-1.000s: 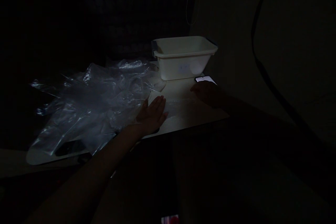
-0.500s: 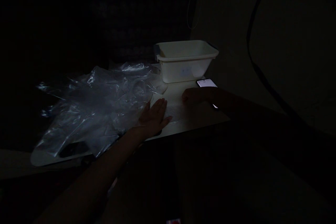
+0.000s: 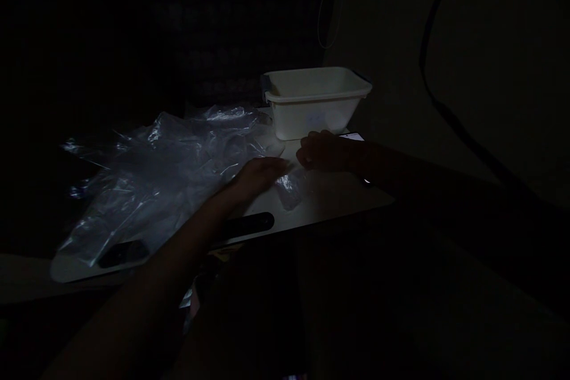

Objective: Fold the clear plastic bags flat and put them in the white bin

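Note:
The scene is very dark. My left hand has its fingers drawn together at the upper edge of a small clear plastic bag on the white table. Closed close beside it, my right hand pinches the same bag near its top right; the fingertips are partly hidden. Below the two hands the bag hangs or lies wrinkled, and I cannot tell which. A large heap of clear plastic bags spreads to the left of my left hand.
A white plastic tub with dark handles stands at the back of the table. A lit phone lies partly under my right wrist. Dark slots, one a long handle slot, line the table's front edge. A dark cable hangs at right.
My left hand has risen from lying flat and closed its fingers at the small bag. My right hand moved slightly up and left. The bag is now bunched up between them.

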`<state>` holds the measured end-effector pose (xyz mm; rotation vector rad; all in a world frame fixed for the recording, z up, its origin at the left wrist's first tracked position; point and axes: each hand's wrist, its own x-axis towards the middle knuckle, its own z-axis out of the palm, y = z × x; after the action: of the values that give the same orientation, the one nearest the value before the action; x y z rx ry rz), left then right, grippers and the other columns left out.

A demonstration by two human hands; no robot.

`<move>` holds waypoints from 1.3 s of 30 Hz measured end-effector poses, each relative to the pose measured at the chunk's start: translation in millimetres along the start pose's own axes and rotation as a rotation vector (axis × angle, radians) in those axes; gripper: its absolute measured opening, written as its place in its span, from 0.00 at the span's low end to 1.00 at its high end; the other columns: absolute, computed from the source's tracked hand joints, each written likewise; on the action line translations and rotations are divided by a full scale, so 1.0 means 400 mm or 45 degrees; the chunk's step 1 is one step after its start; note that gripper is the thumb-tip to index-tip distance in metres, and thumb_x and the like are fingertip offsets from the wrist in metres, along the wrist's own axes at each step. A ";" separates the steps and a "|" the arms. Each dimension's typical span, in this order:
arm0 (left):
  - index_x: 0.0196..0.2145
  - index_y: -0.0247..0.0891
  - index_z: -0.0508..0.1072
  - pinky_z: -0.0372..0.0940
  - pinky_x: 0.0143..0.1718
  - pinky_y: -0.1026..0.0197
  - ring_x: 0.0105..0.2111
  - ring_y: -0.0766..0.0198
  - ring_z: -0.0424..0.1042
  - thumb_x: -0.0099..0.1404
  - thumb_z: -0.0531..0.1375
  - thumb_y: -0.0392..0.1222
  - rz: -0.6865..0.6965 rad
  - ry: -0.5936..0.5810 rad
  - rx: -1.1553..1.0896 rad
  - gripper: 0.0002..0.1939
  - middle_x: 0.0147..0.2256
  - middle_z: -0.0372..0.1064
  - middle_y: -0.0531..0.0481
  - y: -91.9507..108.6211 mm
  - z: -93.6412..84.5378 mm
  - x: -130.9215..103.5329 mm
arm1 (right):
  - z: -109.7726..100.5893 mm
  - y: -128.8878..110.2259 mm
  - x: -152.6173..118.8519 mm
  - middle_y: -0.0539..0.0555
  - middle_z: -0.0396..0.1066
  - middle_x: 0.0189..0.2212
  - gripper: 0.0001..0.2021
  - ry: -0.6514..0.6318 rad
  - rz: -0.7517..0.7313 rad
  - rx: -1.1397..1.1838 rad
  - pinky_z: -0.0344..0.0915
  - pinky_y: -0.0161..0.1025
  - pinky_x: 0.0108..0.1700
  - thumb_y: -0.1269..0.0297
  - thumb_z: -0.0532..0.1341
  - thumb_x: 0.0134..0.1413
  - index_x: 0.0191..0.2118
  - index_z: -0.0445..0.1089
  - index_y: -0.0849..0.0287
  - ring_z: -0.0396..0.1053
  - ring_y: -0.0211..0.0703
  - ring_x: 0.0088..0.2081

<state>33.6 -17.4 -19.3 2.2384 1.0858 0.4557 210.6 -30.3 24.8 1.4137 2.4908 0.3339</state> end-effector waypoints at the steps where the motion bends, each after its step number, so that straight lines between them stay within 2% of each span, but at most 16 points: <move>1: 0.38 0.32 0.70 0.61 0.31 0.61 0.31 0.63 0.68 0.59 0.46 0.49 0.017 -0.077 -0.092 0.20 0.32 0.70 0.46 0.005 -0.010 0.019 | -0.005 -0.004 0.001 0.58 0.66 0.35 0.10 0.056 -0.020 -0.048 0.55 0.40 0.35 0.67 0.52 0.50 0.33 0.69 0.59 0.61 0.47 0.39; 3: 0.28 0.33 0.72 0.59 0.28 0.64 0.25 0.66 0.66 0.53 0.53 0.45 0.062 -0.134 -0.121 0.13 0.24 0.68 0.52 0.017 -0.025 0.050 | -0.014 -0.012 0.003 0.58 0.66 0.35 0.10 0.163 -0.051 -0.095 0.55 0.40 0.35 0.67 0.51 0.50 0.33 0.69 0.59 0.60 0.48 0.39; 5: 0.22 0.33 0.72 0.56 0.25 0.66 0.22 0.69 0.62 0.49 0.56 0.41 0.069 -0.172 -0.082 0.09 0.18 0.64 0.56 0.028 -0.032 0.068 | -0.021 -0.014 0.004 0.57 0.66 0.35 0.09 0.252 -0.069 -0.084 0.54 0.41 0.36 0.67 0.52 0.50 0.33 0.69 0.60 0.59 0.49 0.40; 9: 0.15 0.33 0.67 0.51 0.21 0.68 0.17 0.74 0.55 0.48 0.56 0.39 0.016 -0.101 -0.175 0.08 0.14 0.56 0.58 0.036 -0.026 0.067 | -0.017 0.009 -0.009 0.56 0.64 0.39 0.11 0.466 0.016 0.187 0.54 0.43 0.40 0.64 0.55 0.48 0.38 0.67 0.59 0.59 0.49 0.43; 11: 0.15 0.33 0.66 0.48 0.19 0.69 0.15 0.75 0.52 0.48 0.57 0.40 -0.055 0.008 -0.339 0.10 0.13 0.53 0.59 0.028 -0.014 0.060 | 0.003 0.029 -0.027 0.57 0.64 0.41 0.15 0.603 0.183 0.464 0.55 0.43 0.41 0.62 0.54 0.48 0.43 0.64 0.61 0.60 0.48 0.43; 14: 0.16 0.33 0.66 0.45 0.17 0.69 0.13 0.76 0.49 0.48 0.58 0.43 -0.182 0.230 -0.711 0.11 0.12 0.52 0.59 0.004 0.014 0.058 | 0.053 0.047 -0.058 0.57 0.66 0.36 0.14 0.743 0.626 0.984 0.59 0.42 0.39 0.59 0.51 0.50 0.37 0.65 0.62 0.64 0.45 0.39; 16: 0.17 0.34 0.67 0.48 0.17 0.69 0.13 0.75 0.52 0.47 0.59 0.43 -0.215 0.324 -1.000 0.09 0.13 0.55 0.58 -0.011 0.037 0.062 | 0.088 0.040 -0.073 0.56 0.67 0.32 0.11 0.692 0.909 1.528 0.62 0.40 0.33 0.58 0.52 0.49 0.34 0.64 0.60 0.66 0.43 0.33; 17: 0.18 0.34 0.68 0.50 0.18 0.68 0.14 0.75 0.54 0.47 0.59 0.42 -0.202 0.339 -1.124 0.08 0.14 0.57 0.57 -0.017 0.048 0.066 | 0.102 0.030 -0.076 0.56 0.68 0.32 0.10 0.574 0.936 1.844 0.63 0.40 0.31 0.58 0.53 0.48 0.32 0.63 0.59 0.67 0.41 0.31; 18: 0.19 0.34 0.68 0.52 0.19 0.68 0.15 0.74 0.56 0.46 0.59 0.42 -0.187 0.358 -1.225 0.08 0.15 0.59 0.56 -0.021 0.059 0.069 | 0.114 0.018 -0.076 0.55 0.68 0.31 0.10 0.434 0.942 2.136 0.64 0.39 0.29 0.58 0.54 0.46 0.31 0.62 0.59 0.67 0.40 0.29; 20: 0.19 0.34 0.68 0.54 0.21 0.68 0.17 0.73 0.59 0.46 0.60 0.41 -0.163 0.392 -1.337 0.07 0.17 0.61 0.56 -0.026 0.076 0.072 | 0.130 -0.010 -0.068 0.54 0.68 0.28 0.11 0.249 0.837 2.533 0.64 0.37 0.27 0.55 0.55 0.45 0.29 0.63 0.59 0.67 0.38 0.27; 21: 0.19 0.34 0.68 0.55 0.22 0.68 0.17 0.73 0.59 0.46 0.60 0.40 -0.159 0.413 -1.353 0.07 0.17 0.61 0.56 -0.027 0.082 0.073 | 0.134 -0.023 -0.060 0.53 0.68 0.26 0.11 0.209 0.775 2.643 0.63 0.35 0.26 0.55 0.56 0.43 0.28 0.63 0.59 0.66 0.37 0.25; 22: 0.19 0.34 0.68 0.55 0.22 0.68 0.18 0.73 0.60 0.45 0.60 0.40 -0.158 0.430 -1.349 0.06 0.17 0.62 0.56 -0.027 0.087 0.072 | 0.136 -0.035 -0.051 0.51 0.67 0.23 0.11 0.237 0.707 2.706 0.63 0.34 0.25 0.56 0.58 0.42 0.26 0.63 0.59 0.65 0.35 0.24; 24: 0.20 0.34 0.69 0.56 0.23 0.68 0.19 0.73 0.61 0.45 0.61 0.40 -0.155 0.435 -1.314 0.07 0.18 0.62 0.56 -0.029 0.090 0.069 | 0.135 -0.052 -0.034 0.48 0.66 0.20 0.10 0.369 0.610 2.677 0.61 0.32 0.23 0.59 0.61 0.38 0.24 0.64 0.60 0.63 0.33 0.21; 27: 0.21 0.34 0.69 0.56 0.23 0.68 0.19 0.73 0.61 0.46 0.61 0.41 -0.149 0.405 -1.279 0.07 0.18 0.63 0.56 -0.031 0.090 0.062 | 0.125 -0.063 -0.022 0.46 0.62 0.15 0.08 0.492 0.621 2.420 0.57 0.30 0.20 0.63 0.62 0.35 0.19 0.63 0.61 0.60 0.31 0.18; 31: 0.20 0.34 0.68 0.56 0.22 0.68 0.18 0.73 0.61 0.45 0.61 0.40 -0.152 0.430 -1.333 0.06 0.16 0.61 0.57 -0.028 0.090 0.057 | 0.118 -0.061 -0.027 0.44 0.58 0.12 0.09 0.500 0.606 2.209 0.53 0.30 0.19 0.66 0.58 0.39 0.15 0.60 0.61 0.56 0.28 0.15; 39: 0.21 0.34 0.68 0.54 0.20 0.69 0.18 0.72 0.60 0.47 0.58 0.39 -0.146 0.360 -1.222 0.05 0.17 0.60 0.56 -0.033 0.091 0.053 | 0.112 -0.062 -0.035 0.43 0.56 0.12 0.09 0.451 0.601 2.020 0.49 0.30 0.20 0.67 0.56 0.41 0.16 0.59 0.61 0.53 0.28 0.16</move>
<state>58.3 -7.6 -54.7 1.2830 0.8478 1.0095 212.4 -51.8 -23.9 2.5179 2.4888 -1.8529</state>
